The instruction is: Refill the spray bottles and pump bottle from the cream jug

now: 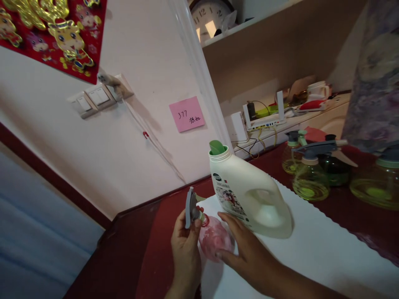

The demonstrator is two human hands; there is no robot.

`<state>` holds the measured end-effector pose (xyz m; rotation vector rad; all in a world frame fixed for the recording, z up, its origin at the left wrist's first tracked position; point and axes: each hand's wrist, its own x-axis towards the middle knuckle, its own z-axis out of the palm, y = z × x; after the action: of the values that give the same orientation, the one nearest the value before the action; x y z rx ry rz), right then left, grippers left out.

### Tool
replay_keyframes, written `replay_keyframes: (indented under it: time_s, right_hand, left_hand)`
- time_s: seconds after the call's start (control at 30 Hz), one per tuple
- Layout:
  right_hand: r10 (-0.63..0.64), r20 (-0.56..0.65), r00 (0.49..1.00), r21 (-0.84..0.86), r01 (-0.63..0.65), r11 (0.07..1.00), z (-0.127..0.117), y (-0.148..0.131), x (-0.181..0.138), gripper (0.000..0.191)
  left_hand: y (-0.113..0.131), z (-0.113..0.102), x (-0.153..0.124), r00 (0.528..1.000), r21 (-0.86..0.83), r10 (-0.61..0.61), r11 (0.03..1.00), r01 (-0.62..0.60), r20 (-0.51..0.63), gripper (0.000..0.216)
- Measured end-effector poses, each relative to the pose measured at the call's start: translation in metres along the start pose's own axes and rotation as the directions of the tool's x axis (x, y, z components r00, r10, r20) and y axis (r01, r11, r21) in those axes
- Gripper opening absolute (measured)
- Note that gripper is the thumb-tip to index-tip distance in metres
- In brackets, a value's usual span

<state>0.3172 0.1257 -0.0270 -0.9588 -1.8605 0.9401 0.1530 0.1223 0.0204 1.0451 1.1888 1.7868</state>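
A round, see-through pink spray bottle [215,238] is tilted over the white sheet, its neck toward the left. My right hand [245,251] curves round its body, thumb on the near side and fingers on the far side. At the bottle's neck, my left hand [186,238] grips the grey spray head [190,207] between thumb and fingers. Whether the head is screwed on or only set in the neck, I cannot tell. Just behind stands a large cream detergent jug [249,195], uncapped, with a green spout in its mouth.
Several spray bottles with yellowish liquid, one a clear bottle [310,180], stand on the dark red table at the right. White paper [314,245] lies beneath the jug. A white router [264,120] and cables sit on the shelf behind. A pink note [187,114] is on the wall.
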Motion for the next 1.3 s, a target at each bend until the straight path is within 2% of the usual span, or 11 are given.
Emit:
replay_keyframes:
  time_s: [0.1,0.2,0.27,0.37,0.47,0.53,0.7,1.1,1.3]
  right_hand:
    - [-0.164,-0.137,0.977,-0.061,0.157,0.986,-0.017,-0.021,0.004,0.042]
    - [-0.402,-0.196,0.894,-0.195,0.366,0.91,-0.038,-0.05,0.022,0.035]
    - [-0.503,-0.126,0.855,-0.307,0.448,0.839,-0.051,-0.067,0.039,0.038]
    - [-0.568,0.1,0.817,-0.452,0.546,0.705,-0.063,-0.083,0.067,0.047]
    - [-0.545,0.322,0.774,-0.509,0.627,0.59,-0.068,-0.089,0.089,0.044]
    - [-0.522,0.382,0.763,-0.507,0.645,0.571,-0.069,-0.091,0.099,0.034]
    - [-0.483,0.42,0.768,-0.498,0.64,0.585,-0.069,-0.096,0.105,0.016]
    - [-0.405,0.463,0.789,-0.494,0.608,0.621,-0.067,-0.099,0.104,0.016]
    - [-0.345,0.465,0.815,-0.526,0.568,0.633,-0.069,-0.105,0.102,0.012]
  left_hand:
    - [0.003,0.0,0.001,0.999,0.005,0.001,1.0,-0.001,0.037,0.039]
    - [0.006,-0.002,0.002,0.994,0.062,0.018,0.998,-0.025,0.104,0.036]
    - [0.008,-0.004,0.002,0.989,0.103,0.025,0.994,-0.04,0.143,0.035]
    - [0.009,-0.007,0.004,0.985,0.143,0.029,0.988,-0.053,0.169,0.035]
    - [0.011,-0.005,0.004,0.984,0.151,0.032,0.987,-0.059,0.177,0.033]
    - [0.011,-0.003,0.005,0.984,0.139,0.033,0.989,-0.059,0.177,0.034]
    - [0.008,0.0,0.005,0.981,0.097,0.04,0.994,-0.059,0.188,0.035]
    - [0.001,-0.004,0.004,0.973,0.087,0.047,0.994,-0.068,0.225,0.03]
    - [-0.005,-0.005,0.003,0.99,0.055,0.045,0.997,-0.053,0.135,0.051]
